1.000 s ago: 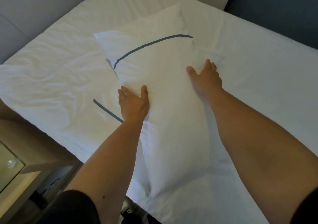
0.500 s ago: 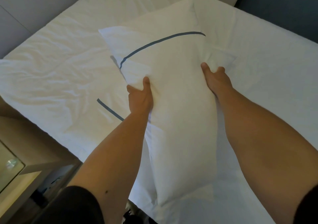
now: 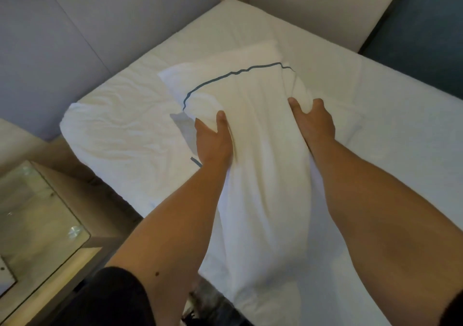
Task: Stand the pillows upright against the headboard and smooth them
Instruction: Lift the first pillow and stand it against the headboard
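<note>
Pillow [image 3: 260, 155], white with a thin dark stripe, is lifted lengthwise over the bed [image 3: 390, 135]. Left hand [image 3: 213, 142] and right hand [image 3: 313, 122] each clamp one long edge, bunching the cover. A second pillow [image 3: 250, 52] lies flat beneath. This looks like the carrying step; next, the pillow needs turning upright against the padded headboard [image 3: 75, 37].

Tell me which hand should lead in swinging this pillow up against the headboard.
Probably the left hand. It grips the pillow on the edge facing the grey headboard, so it can guide that side in. The right hand holds the far edge, better for steadying.
</note>
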`<state>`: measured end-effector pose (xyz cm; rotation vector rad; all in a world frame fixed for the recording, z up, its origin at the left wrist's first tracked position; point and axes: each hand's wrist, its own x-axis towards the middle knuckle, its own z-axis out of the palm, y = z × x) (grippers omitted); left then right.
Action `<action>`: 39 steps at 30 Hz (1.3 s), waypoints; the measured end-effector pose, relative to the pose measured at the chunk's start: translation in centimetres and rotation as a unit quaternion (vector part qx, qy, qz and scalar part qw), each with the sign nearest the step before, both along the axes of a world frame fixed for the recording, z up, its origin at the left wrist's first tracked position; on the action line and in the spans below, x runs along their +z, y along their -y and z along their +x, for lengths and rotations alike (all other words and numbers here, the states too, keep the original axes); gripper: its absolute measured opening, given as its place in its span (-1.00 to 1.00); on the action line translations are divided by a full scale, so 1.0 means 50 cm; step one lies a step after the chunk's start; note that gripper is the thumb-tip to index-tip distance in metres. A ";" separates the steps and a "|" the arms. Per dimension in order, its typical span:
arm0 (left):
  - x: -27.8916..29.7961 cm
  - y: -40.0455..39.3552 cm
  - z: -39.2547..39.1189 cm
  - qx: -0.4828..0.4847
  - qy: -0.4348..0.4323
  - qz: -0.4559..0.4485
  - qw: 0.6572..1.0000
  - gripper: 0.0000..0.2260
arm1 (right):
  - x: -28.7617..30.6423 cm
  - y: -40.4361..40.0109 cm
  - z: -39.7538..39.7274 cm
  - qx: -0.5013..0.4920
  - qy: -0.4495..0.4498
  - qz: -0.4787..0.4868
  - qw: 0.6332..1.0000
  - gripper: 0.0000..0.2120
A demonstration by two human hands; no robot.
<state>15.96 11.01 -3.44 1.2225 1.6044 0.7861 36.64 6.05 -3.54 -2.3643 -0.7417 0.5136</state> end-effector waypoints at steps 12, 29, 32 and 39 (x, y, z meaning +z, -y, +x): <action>0.175 -0.201 -0.393 0.027 0.020 0.144 0.989 -0.36 | 0.175 -0.228 -0.382 0.031 0.033 0.121 0.992 -0.32; 0.243 -0.452 -0.720 0.179 0.003 0.197 0.964 -0.32 | 0.237 -0.606 -0.716 0.170 -0.026 0.242 0.955 -0.40; 0.234 -0.516 -0.718 0.186 -0.003 0.214 0.959 -0.37 | 0.225 -0.682 -0.718 0.182 -0.030 0.266 0.946 -0.42; 0.162 -0.636 -0.682 0.177 -0.050 0.225 0.957 -0.35 | 0.151 -0.834 -0.697 0.178 -0.047 0.288 0.940 -0.38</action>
